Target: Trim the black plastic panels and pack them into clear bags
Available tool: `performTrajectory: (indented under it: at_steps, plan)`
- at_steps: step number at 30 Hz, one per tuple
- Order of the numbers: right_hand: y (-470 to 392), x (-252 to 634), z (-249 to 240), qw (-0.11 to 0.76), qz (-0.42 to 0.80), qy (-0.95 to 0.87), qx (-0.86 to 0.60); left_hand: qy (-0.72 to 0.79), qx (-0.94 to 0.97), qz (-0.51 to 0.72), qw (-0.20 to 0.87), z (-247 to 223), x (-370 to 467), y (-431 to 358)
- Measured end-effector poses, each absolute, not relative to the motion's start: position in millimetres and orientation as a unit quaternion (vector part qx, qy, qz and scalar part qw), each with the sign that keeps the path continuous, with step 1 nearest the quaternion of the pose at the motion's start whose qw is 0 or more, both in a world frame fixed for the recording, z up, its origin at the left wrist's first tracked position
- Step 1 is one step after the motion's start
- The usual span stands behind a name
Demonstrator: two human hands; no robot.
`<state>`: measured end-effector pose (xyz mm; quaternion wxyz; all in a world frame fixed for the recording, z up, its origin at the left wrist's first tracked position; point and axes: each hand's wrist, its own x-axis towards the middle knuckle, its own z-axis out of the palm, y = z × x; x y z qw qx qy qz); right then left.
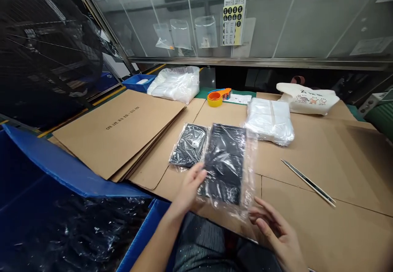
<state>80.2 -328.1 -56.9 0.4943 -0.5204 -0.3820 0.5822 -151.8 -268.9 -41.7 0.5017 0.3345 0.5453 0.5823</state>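
Note:
A flat black panel in a clear plastic bag (227,161) is held slightly tilted over the front edge of the cardboard-covered table. My left hand (194,184) pinches the bag's left edge between thumb and fingers. By the bag's lower right corner is my right hand (274,229), its fingers apart and curved; whether a fingertip touches the plastic I cannot tell. Just beyond my left hand, a smaller bagged black part (189,145) lies on the cardboard, partly beside the held bag. A pair of metal tweezers (308,183) rests to the right.
Stacked cardboard sheets (123,129) lie left, above a blue bin (61,174) of bagged black parts. Behind are a blue tray (138,83), plastic bags (176,84), an orange tape dispenser (218,97), a bundle of clear bags (270,120) and a white pouch (308,99).

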Motion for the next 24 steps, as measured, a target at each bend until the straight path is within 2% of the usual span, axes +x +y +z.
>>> performTrajectory:
  at_steps: [4, 7, 11, 15, 18, 21, 24]
  plan:
    - [-325, 77, -46, 0.506, 0.592, -0.366, -0.51, 0.631, 0.375, 0.594, 0.329, -40, -214, -240]
    - [-325, 84, -51, 0.506, 0.585, -0.37, -0.515, 0.703, 0.408, 0.536, 0.23, -43, -246, -222]
    - [-323, 99, -66, 0.5, 0.574, -0.401, -0.51, 0.756, 0.408, 0.482, 0.174, -51, -263, -205]
    - [-318, 119, -81, 0.458, 0.569, -0.475, -0.492, 0.797, 0.412, 0.422, 0.131, -49, -260, -207]
    - [-311, 134, -81, 0.47, 0.522, -0.496, -0.511, 0.827, 0.445, 0.343, 0.006, -44, -252, -219]
    - [-299, 156, -69, 0.487, 0.465, -0.503, -0.542, 0.78, 0.509, 0.316, -0.179, -42, -241, -232]
    - [-278, 179, -47, 0.533, 0.395, -0.468, -0.584, 0.659, 0.593, 0.376, -0.27, -48, -215, -243]
